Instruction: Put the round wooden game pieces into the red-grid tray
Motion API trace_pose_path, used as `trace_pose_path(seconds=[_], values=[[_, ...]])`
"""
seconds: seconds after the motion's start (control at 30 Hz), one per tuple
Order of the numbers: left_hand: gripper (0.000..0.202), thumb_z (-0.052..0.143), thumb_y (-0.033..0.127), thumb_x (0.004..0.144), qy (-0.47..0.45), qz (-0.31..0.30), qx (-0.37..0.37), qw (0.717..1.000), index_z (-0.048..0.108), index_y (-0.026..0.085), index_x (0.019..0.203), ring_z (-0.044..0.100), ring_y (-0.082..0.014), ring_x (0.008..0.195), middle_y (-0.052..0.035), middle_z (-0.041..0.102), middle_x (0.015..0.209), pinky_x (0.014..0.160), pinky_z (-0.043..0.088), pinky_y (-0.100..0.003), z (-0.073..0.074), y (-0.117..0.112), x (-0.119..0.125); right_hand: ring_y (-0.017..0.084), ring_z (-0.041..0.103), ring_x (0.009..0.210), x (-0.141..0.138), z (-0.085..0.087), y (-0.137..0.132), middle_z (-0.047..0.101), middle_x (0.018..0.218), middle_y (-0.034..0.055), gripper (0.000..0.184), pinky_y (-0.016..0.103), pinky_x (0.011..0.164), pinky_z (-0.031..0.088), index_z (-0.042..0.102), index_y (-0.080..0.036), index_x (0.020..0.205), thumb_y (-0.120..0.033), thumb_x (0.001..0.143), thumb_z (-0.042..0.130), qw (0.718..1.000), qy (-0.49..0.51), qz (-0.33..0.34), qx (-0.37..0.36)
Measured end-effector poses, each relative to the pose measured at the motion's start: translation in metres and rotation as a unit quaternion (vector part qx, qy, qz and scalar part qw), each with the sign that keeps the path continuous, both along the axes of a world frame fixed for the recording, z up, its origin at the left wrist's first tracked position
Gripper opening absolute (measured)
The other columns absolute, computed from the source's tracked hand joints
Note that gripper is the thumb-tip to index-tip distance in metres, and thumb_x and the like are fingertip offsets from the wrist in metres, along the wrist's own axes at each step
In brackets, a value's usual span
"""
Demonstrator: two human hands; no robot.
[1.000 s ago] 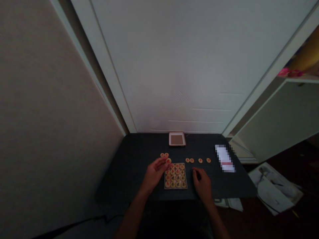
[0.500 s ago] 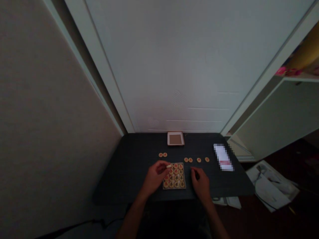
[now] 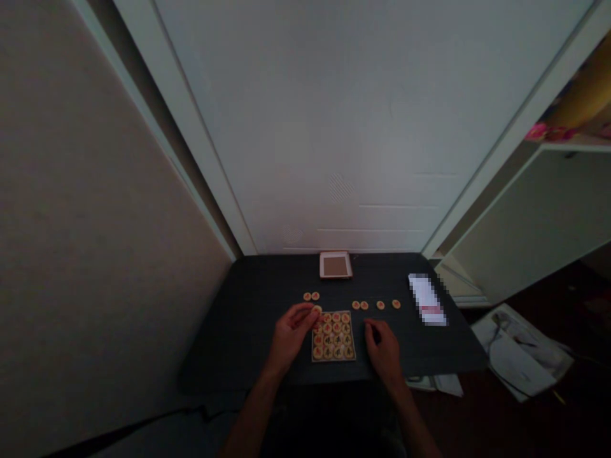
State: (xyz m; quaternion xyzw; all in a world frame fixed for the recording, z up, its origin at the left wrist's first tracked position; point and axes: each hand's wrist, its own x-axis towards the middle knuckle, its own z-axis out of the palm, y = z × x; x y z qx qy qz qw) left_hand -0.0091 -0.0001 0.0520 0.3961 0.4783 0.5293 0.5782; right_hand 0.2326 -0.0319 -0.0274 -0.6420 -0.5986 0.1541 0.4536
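A small square tray (image 3: 312, 359) filled with several round wooden game discs lies on the dark table (image 3: 248, 331) near the front. My left hand (image 3: 289, 329) is at the tray's upper left corner, fingers pinched on one disc (image 3: 317, 310). My right hand (image 3: 382, 346) rests on the table just right of the tray, fingers curled, nothing seen in it. Two loose discs (image 3: 311, 296) lie behind the left hand. Several more discs (image 3: 375, 305) sit in a row behind the right hand.
An empty square lid or box (image 3: 335, 265) stands at the table's back edge against the white wall. A blurred-out flat object (image 3: 427, 299) lies at the right. Papers (image 3: 520, 356) lie on the floor right of the table.
My left hand has kept a disc in its fingers at the tray's top left corner, dipping toward the tray and back up a little. The right hand has stayed put.
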Motion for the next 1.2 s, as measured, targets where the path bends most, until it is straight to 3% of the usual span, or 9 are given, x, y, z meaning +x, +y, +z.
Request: trace_pose_path(seconds=[0.1,0.27,0.47,0.6,0.73,0.9,1.07,1.2], values=[[0.042,0.083,0.043,0.073,-0.001,-0.029,-0.004,1.0,0.069,0.018,0.104,0.076,-0.0242,0.092,-0.0084,0.079,0.104,0.088,0.06,-0.037,0.0,-0.003,0.001,0.023,0.068,0.088,-0.008,0.014,-0.005,0.073,0.097,0.0083,0.027,0.035,0.079,0.054,0.072,-0.021,0.104,-0.037,0.096,0.052,0.999,0.031,0.015,0.006],[0.038,0.079,0.04,0.078,0.017,-0.143,-0.012,0.989,0.071,0.019,0.108,0.074,-0.0253,0.099,-0.0092,0.078,0.11,0.091,0.058,-0.038,-0.004,-0.013,0.008,0.022,0.067,0.099,-0.032,0.048,-0.018,0.072,0.107,0.0072,0.024,0.035,0.09,0.052,0.069,-0.024,0.114,-0.033,0.096,0.056,0.989,0.077,0.124,0.012],[0.029,0.075,0.038,0.083,0.058,-0.196,0.027,0.978,0.074,0.019,0.105,0.073,-0.0267,0.102,-0.0098,0.077,0.112,0.093,0.056,-0.039,0.0,-0.024,0.019,0.021,0.067,0.088,-0.05,0.071,-0.022,0.073,0.1,0.0058,0.025,0.031,0.08,0.054,0.071,-0.026,0.112,-0.038,0.094,0.06,0.976,0.124,0.18,-0.005],[0.025,0.072,0.037,0.085,0.101,-0.188,0.049,0.976,0.074,0.02,0.103,0.073,-0.0252,0.1,-0.0078,0.078,0.108,0.092,0.056,-0.038,0.0,-0.025,0.017,0.022,0.069,0.086,-0.046,0.068,-0.022,0.074,0.098,0.0058,0.029,0.032,0.079,0.056,0.074,-0.026,0.108,-0.045,0.093,0.06,0.975,0.147,0.159,-0.039],[0.021,0.068,0.037,0.087,0.199,-0.116,0.1,0.968,0.075,0.023,0.101,0.072,-0.0235,0.097,-0.0056,0.077,0.103,0.089,0.057,-0.036,-0.009,-0.018,0.004,0.024,0.07,0.089,-0.036,0.057,-0.022,0.075,0.101,0.0076,0.034,0.034,0.08,0.058,0.074,-0.024,0.107,-0.05,0.091,0.061,0.976,0.183,0.114,-0.044],[0.018,0.063,0.034,0.091,0.337,-0.021,0.196,0.921,0.073,0.025,0.103,0.067,-0.0236,0.107,-0.0066,0.071,0.112,0.096,0.053,-0.04,-0.03,-0.005,-0.021,0.025,0.07,0.096,-0.024,0.045,-0.021,0.074,0.104,0.0085,0.036,0.036,0.086,0.057,0.073,-0.023,0.107,-0.052,0.091,0.061,0.974,0.2,0.085,-0.064],[0.023,0.059,0.031,0.094,0.397,-0.029,0.222,0.89,0.068,0.026,0.115,0.062,-0.0235,0.117,-0.0068,0.065,0.125,0.105,0.047,-0.044,-0.055,-0.002,-0.03,0.024,0.07,0.092,-0.021,0.038,-0.019,0.073,0.1,0.008,0.035,0.035,0.082,0.058,0.073,-0.022,0.104,-0.052,0.091,0.061,0.973,0.207,0.081,-0.066],[0.026,0.057,0.031,0.095,0.432,-0.05,0.227,0.872,0.065,0.028,0.12,0.06,-0.0246,0.12,-0.006,0.063,0.129,0.106,0.046,-0.045,-0.063,-0.006,-0.028,0.024,0.07,0.093,-0.022,0.035,-0.018,0.072,0.101,0.0081,0.034,0.035,0.082,0.058,0.072,-0.022,0.103,-0.051,0.091,0.061,0.971,0.21,0.086,-0.071]])
